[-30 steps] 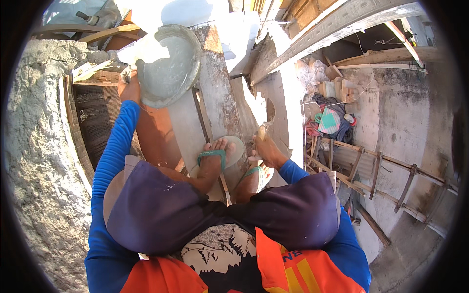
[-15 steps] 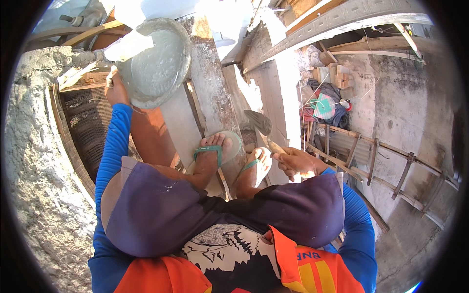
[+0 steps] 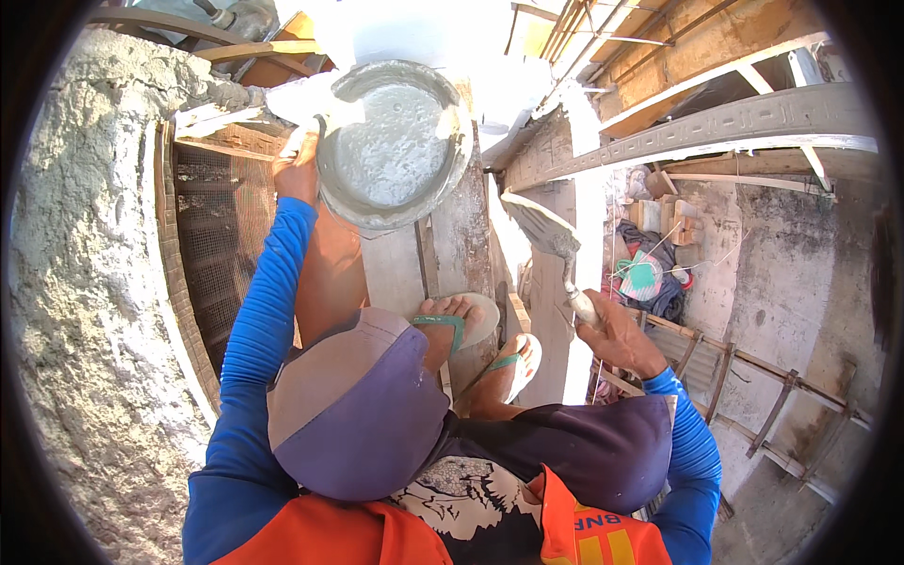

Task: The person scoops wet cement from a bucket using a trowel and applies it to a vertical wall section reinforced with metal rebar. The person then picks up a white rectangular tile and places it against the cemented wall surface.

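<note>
My left hand [image 3: 298, 162] is closed on the left rim of a round grey basin [image 3: 388, 218]. Wet grey mortar [image 3: 391, 151] lies in the basin, which is above the planks in front of me. Wrapped round a pale handle, my right hand [image 3: 617, 334] holds a trowel [image 3: 544, 228]. Its mortar-smeared blade points up and left, toward the basin but apart from it. Below the basin, my feet in green-strapped sandals [image 3: 457, 325] stand on the boards.
A rough plastered wall [image 3: 85, 254] rises at left beside a mesh-covered opening [image 3: 221, 245]. A metal beam [image 3: 716, 127] crosses the upper right. Lower down at right are a wooden ladder [image 3: 725, 377] and a heap of cloth and blocks [image 3: 650, 254]. Narrow planks [image 3: 461, 245] have gaps between them.
The view has shifted, so the surroundings sit farther right. The basin has moved right relative to my feet and shows more of its inside. The trowel has turned, showing its blade broadly.
</note>
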{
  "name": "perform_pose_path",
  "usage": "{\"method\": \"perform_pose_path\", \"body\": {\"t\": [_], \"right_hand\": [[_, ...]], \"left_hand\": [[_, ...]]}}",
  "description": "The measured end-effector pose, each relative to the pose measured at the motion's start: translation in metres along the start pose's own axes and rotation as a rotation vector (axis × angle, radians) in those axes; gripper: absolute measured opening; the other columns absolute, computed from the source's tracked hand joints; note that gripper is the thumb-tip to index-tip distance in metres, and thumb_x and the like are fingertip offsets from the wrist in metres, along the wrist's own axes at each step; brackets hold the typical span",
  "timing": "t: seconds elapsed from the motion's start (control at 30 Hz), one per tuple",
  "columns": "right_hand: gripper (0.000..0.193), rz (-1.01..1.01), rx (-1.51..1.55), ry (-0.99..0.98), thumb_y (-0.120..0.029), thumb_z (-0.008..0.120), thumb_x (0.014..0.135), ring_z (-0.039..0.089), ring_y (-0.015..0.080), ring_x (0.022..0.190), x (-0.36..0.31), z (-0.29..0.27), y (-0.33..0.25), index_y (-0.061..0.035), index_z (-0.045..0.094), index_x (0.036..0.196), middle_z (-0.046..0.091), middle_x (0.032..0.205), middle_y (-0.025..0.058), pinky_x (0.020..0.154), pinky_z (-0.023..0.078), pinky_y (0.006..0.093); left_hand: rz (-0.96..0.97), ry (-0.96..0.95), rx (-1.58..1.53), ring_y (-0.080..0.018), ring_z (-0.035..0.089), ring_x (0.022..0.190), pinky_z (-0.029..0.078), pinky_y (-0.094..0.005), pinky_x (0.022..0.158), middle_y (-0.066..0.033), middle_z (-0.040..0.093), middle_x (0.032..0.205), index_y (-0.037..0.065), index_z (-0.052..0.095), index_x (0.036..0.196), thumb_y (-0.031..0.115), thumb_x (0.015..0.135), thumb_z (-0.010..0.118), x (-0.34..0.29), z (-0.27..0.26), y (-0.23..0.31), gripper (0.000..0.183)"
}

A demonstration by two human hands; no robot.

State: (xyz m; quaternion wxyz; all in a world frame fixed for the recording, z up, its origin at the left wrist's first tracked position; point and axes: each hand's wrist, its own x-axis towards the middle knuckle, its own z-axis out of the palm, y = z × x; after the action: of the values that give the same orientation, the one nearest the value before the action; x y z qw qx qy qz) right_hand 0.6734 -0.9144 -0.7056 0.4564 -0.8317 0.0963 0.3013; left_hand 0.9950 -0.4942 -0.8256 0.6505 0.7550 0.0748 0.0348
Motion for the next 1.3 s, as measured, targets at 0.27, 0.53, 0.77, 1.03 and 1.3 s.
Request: {"method": "perform_pose_path", "body": {"t": [0.27, 0.53, 0.77, 1.03, 1.3], "right_hand": [[0.039, -0.283, -0.768, 0.292, -0.033, 0.062, 0.097, 0.069, 0.0413, 0.086, 0.087, -0.032, -0.107, -0.001, 0.059, 0.12, 0.07, 0.091, 0.0213, 0.075, 0.054, 0.0491], [0.045, -0.265, -0.633, 0.152, -0.043, 0.053, 0.101, 0.068, 0.0422, 0.086, 0.179, -0.002, -0.132, -0.0016, 0.061, 0.118, 0.07, 0.09, 0.0231, 0.078, 0.054, 0.0516], [0.056, -0.263, -0.382, 0.138, -0.053, 0.059, 0.096, 0.065, 0.037, 0.106, 0.145, -0.009, -0.086, -0.0061, 0.064, 0.126, 0.071, 0.109, 0.0178, 0.097, 0.048, 0.0458], [0.036, -0.044, 0.107, 0.056, -0.03, 0.075, 0.091, 0.063, 0.0138, 0.084, -0.012, -0.04, -0.024, -0.0035, 0.067, 0.115, 0.069, 0.095, 0.0073, 0.078, 0.051, 0.0304], [0.047, 0.521, 0.275, 0.358, -0.044, 0.072, 0.093, 0.049, 0.0052, 0.053, -0.171, -0.078, 0.045, -0.0011, 0.068, 0.11, 0.056, 0.067, -0.0028, 0.047, 0.038, 0.0231]], "left_hand": [[0.258, 0.016, 0.295, -0.0088, 0.061, 0.087, 0.05, -0.0261, 0.078, -0.0044, 0.073, 0.1, -0.003, 0.071, 0.115, 0.014, 0.094, 0.07, -0.038, 0.025, 0.037, 0.027], [-0.021, 0.061, 0.182, -0.0062, 0.047, 0.07, 0.043, -0.0232, 0.063, -0.0017, 0.065, 0.083, -0.007, 0.066, 0.121, 0.024, 0.095, 0.072, -0.085, 0.054, 0.082, 0.041], [0.084, 0.057, 0.05, -0.006, 0.055, 0.083, 0.046, -0.0231, 0.073, -0.0059, 0.07, 0.094, -0.009, 0.063, 0.125, 0.029, 0.097, 0.07, -0.072, 0.055, 0.075, 0.048], [-0.129, 0.031, -0.119, -0.0093, 0.061, 0.094, 0.05, -0.0247, 0.082, -0.0071, 0.071, 0.108, -0.006, 0.065, 0.126, 0.023, 0.099, 0.066, -0.029, 0.012, 0.019, 0.039], [-0.246, 0.086, -0.082, -0.0171, 0.064, 0.107, 0.051, -0.0286, 0.092, -0.0111, 0.068, 0.121, -0.005, 0.062, 0.131, 0.035, 0.098, 0.067, -0.021, 0.007, 0.021, 0.051]]}}
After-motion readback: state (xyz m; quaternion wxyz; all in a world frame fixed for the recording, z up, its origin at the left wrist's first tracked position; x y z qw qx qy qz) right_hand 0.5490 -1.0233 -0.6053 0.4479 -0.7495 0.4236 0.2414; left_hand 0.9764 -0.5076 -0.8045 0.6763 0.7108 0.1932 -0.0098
